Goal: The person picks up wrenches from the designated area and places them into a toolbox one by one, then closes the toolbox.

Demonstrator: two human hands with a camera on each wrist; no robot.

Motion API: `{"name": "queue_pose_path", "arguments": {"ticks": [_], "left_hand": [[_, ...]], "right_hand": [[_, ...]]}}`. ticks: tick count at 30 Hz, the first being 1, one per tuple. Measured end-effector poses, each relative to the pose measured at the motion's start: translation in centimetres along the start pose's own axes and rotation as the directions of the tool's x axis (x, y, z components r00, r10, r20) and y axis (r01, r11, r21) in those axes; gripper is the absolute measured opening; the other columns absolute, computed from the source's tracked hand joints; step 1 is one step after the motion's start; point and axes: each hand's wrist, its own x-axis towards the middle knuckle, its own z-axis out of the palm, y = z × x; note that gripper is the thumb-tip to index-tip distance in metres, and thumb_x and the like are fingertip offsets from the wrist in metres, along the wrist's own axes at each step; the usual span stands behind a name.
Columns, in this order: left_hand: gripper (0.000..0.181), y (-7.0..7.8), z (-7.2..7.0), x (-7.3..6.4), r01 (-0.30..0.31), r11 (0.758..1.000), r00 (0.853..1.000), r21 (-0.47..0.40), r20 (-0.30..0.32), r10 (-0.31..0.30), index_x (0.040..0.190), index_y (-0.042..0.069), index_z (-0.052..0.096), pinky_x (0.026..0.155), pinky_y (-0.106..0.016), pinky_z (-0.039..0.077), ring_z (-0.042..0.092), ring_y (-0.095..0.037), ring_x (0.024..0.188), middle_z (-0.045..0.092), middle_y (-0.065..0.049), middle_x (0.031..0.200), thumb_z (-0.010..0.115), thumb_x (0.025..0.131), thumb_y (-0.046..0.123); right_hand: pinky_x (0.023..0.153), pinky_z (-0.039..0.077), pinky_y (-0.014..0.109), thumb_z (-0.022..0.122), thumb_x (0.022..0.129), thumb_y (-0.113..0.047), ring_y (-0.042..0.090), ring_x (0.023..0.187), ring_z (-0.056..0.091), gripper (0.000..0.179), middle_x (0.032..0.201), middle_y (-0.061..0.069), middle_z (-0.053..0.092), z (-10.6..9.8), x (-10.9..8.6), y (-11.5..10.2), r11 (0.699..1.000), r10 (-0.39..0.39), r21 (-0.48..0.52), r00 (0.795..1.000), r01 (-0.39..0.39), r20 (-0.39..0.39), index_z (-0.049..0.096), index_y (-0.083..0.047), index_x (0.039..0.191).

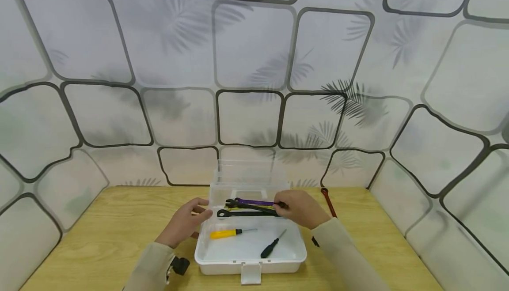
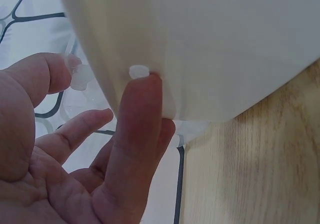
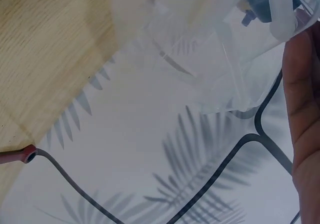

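Observation:
A white toolbox [image 1: 251,268] with its clear lid [image 1: 248,174] raised stands in front of me. My left hand [image 1: 186,222] is at its left rear side; in the left wrist view a nearly straight finger [image 2: 137,139] touches the outer wall. My right hand [image 1: 303,208] is over the right rear corner, fingers curled at the end of a purple wrench [image 1: 256,202]. Beneath that wrench lie a black wrench [image 1: 254,208] and another black wrench [image 1: 242,213], with something yellow partly hidden under them. In the box are a yellow-handled screwdriver [image 1: 224,234] and a small black screwdriver [image 1: 270,249].
A red wrench [image 1: 328,202] lies on the wooden table [image 1: 119,220] to the right of the box, partly behind my right forearm. A patterned cloth wall [image 1: 254,119] rises behind the table and along both sides. The box's front latch [image 1: 251,274] hangs down.

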Motion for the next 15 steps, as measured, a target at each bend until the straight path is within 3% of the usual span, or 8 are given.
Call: {"name": "queue_pose_path", "arguments": {"ticks": [6,10,15], "left_hand": [[0.046,-0.04,0.04,-0.02,-0.006,1.000,1.000,-0.008,0.001,0.006,0.139,0.007,0.058,0.061,-0.040,0.062,0.067,-0.027,0.098,0.063,-0.015,0.121,0.069,0.101,0.031],[0.046,-0.04,0.03,-0.02,-0.003,1.000,1.000,-0.007,-0.003,0.003,0.139,0.007,0.058,0.061,-0.040,0.062,0.067,-0.027,0.098,0.063,-0.015,0.121,0.069,0.101,0.031],[0.047,0.02,0.04,-0.05,0.001,1.000,1.000,-0.006,-0.005,-0.001,0.139,0.007,0.058,0.061,-0.040,0.063,0.067,-0.029,0.099,0.063,-0.015,0.122,0.069,0.101,0.031]], "right_hand": [[0.061,0.052,0.021,0.078,0.090,-0.011,0.000,0.066,0.054,0.014,0.076,-0.012,0.065,0.41,-0.14,-0.11,0.995,-0.026,-0.098,0.998,0.020,-0.060,0.070,-0.020,0.083],[0.068,0.057,0.026,0.080,0.092,-0.019,0.005,0.074,0.062,0.006,0.084,-0.009,0.070,0.60,-0.19,-0.11,0.993,0.023,-0.111,0.998,-0.028,-0.052,0.075,-0.018,0.089],[0.073,0.059,0.031,0.077,0.095,-0.024,0.008,0.081,0.066,0.008,0.090,-0.008,0.072,0.66,-0.27,-0.05,0.993,0.089,-0.083,0.996,-0.089,-0.001,0.076,-0.016,0.095]]}}
